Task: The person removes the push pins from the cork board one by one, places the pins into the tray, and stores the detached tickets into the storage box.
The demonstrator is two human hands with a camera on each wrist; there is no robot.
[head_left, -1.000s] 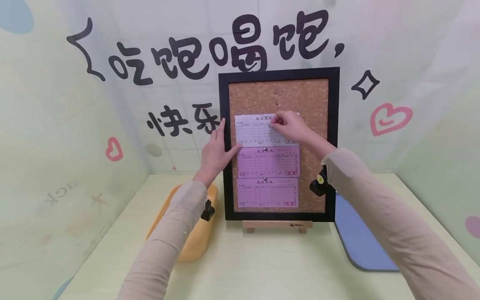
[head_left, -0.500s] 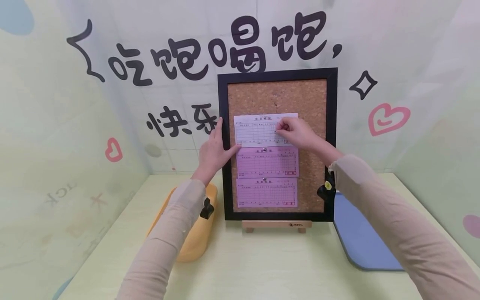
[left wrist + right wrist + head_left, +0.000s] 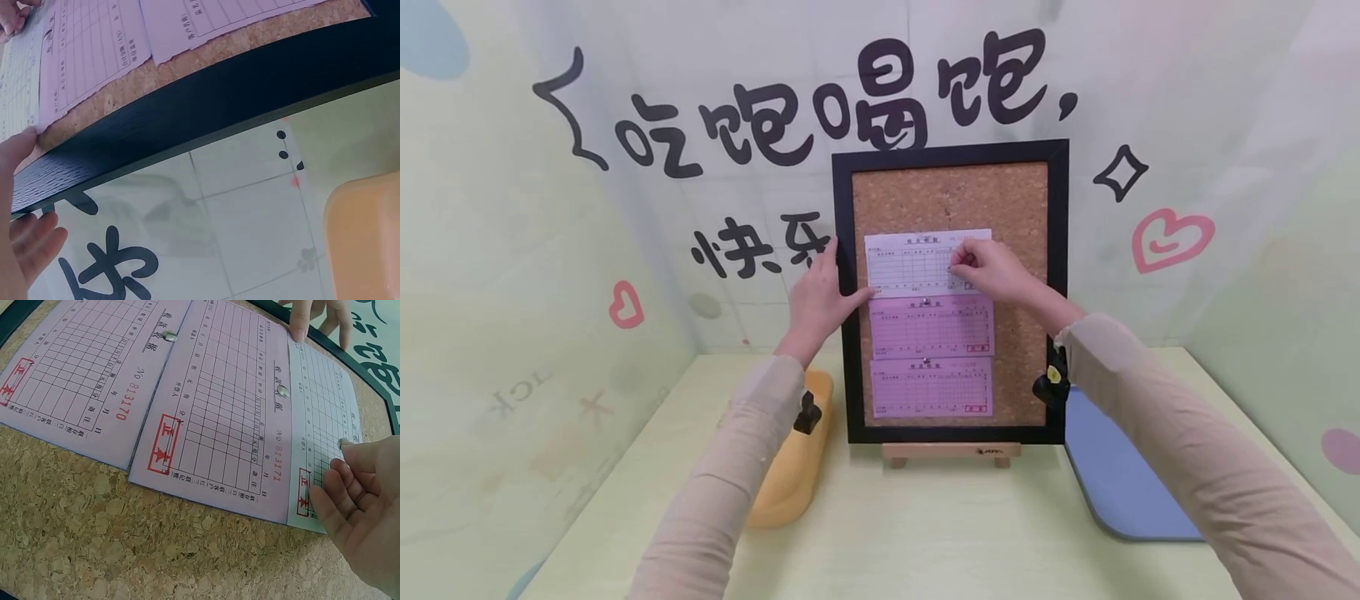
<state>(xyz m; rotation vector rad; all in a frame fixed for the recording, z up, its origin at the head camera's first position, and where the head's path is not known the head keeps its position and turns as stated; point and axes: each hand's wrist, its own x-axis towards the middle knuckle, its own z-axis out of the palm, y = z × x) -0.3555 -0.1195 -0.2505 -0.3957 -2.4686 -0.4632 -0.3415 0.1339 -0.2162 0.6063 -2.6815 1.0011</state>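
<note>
A pale green table [image 3: 925, 533] carries everything, with a printed backdrop [image 3: 625, 250] of black characters and hearts behind it. At the far middle a cork board [image 3: 951, 192] in a black frame [image 3: 838, 333] stands nearly upright on a small wooden easel [image 3: 951, 452], so its face meets the person head on. Left of the easel lies a yellow tray [image 3: 790, 492]; right of it lies a blue mat [image 3: 1120, 483].

Three slips sit in a column on the cork. The two pink slips [image 3: 931, 357] each have a pin near the top edge, which appears to hold them flat. The white slip [image 3: 910, 262] lies at the top of the column, just above the upper pink one.

The left hand [image 3: 814, 304] lies against the frame's left side with its fingers [image 3: 19, 147] straight, one tip touching the white slip's left corner, seemingly to steady it. The right hand [image 3: 992, 271] rests on that slip's right part, fingers [image 3: 350, 487] curled with the tips together. The right wrist view shows a small pin head [image 3: 344, 443] at those fingertips; whether they pinch it I cannot tell.
</note>
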